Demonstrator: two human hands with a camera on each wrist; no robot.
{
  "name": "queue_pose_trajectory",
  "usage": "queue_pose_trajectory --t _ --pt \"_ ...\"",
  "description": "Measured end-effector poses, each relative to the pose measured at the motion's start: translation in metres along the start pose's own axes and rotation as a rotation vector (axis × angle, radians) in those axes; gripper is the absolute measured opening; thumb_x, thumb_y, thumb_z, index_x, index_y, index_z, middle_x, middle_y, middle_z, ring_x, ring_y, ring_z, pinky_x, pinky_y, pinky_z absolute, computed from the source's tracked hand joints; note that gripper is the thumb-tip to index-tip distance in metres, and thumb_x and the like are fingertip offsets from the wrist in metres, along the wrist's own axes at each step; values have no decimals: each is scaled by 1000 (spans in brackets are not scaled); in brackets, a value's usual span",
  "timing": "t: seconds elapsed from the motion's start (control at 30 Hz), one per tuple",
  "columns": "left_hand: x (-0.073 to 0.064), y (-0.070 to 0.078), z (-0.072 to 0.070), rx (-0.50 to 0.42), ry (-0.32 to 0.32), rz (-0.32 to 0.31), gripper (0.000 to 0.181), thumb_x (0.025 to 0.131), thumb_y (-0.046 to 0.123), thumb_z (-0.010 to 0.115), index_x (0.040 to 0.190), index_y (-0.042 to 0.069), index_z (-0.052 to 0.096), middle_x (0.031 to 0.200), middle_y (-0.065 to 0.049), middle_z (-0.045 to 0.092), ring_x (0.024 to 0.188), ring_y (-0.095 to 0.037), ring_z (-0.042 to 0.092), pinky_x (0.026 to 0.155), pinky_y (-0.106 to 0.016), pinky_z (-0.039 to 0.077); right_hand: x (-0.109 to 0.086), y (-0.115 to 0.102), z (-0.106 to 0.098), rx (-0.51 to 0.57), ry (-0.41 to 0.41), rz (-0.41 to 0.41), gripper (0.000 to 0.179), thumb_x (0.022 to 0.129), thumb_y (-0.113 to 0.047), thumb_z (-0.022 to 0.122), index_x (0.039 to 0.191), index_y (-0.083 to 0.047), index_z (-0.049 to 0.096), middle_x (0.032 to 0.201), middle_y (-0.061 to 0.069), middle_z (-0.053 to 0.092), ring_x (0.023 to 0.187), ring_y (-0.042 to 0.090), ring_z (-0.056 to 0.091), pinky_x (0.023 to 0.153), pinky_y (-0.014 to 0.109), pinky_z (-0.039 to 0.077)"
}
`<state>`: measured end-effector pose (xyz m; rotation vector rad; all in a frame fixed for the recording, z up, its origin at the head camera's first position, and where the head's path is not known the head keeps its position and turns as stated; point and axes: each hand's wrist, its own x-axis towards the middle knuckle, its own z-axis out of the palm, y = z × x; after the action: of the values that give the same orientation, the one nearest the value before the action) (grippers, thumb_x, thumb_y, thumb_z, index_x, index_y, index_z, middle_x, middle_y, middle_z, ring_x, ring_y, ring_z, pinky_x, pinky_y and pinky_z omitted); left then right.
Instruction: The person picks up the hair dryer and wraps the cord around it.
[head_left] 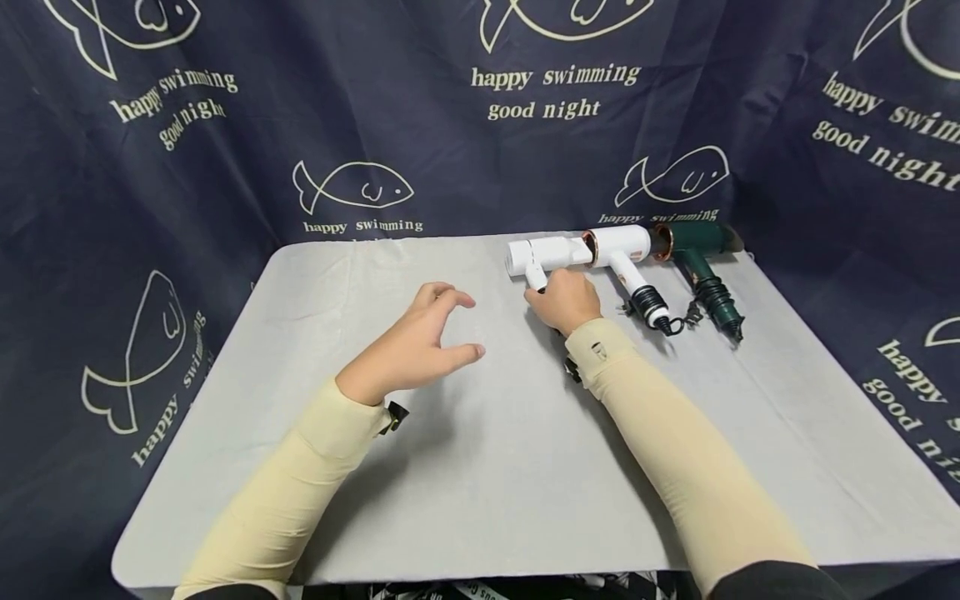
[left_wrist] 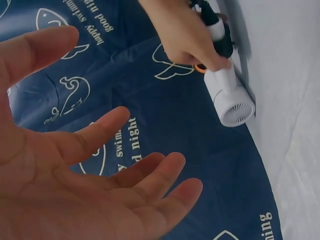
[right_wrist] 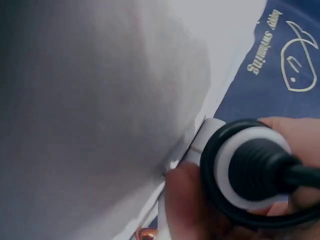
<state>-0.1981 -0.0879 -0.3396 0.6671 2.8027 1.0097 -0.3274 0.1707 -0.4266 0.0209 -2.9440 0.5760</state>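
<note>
My right hand (head_left: pixel 566 302) grips the handle of a small white hair dryer (head_left: pixel 551 255) at the back of the table. In the right wrist view, the handle's end with its black cord collar (right_wrist: pixel 257 170) pokes out between my fingers. The left wrist view shows this dryer's round vented end (left_wrist: pixel 238 114). To its right lies a second white hair dryer (head_left: pixel 619 243), its handle wrapped in black cord. A dark green hair dryer (head_left: pixel 696 238) is farthest right, cord also wound on its handle. My left hand (head_left: pixel 412 346) hovers over the table with spread fingers, holding nothing.
A pale cloth covers the table (head_left: pixel 480 467), whose rounded corner is at the back left. Dark blue curtains (head_left: pixel 525 167) with fish drawings and lettering hang close behind and along both sides. The dryers form a row near the back edge.
</note>
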Motion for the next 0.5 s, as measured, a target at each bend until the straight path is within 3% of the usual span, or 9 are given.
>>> queue_pose_trajectory --t 0.17,0.3,0.5 --pt "3 2 3 24 -39 18 58 89 41 72 139 17 52 155 -13 33 132 -28 51 111 -48 46 7 -2 -2 -116 -85 32 54 84 -66 68 72 -13 64 82 14 69 73 32 67 55 47 51" --pt "4 3 5 40 -71 26 58 90 41 72 139 17 53 157 -15 31 136 -30 50 111 -49 46 7 0 -1 -162 -155 9 61 84 -73 64 80 -13 65 86 13 69 77 31 68 55 47 51" --pt "6 0 4 88 -105 14 60 90 43 71 140 16 52 160 -17 29 140 -34 48 113 -51 44 2 5 -12 -128 -135 -54 60 92 -68 54 97 -9 66 99 17 70 89 35 70 63 52 53"
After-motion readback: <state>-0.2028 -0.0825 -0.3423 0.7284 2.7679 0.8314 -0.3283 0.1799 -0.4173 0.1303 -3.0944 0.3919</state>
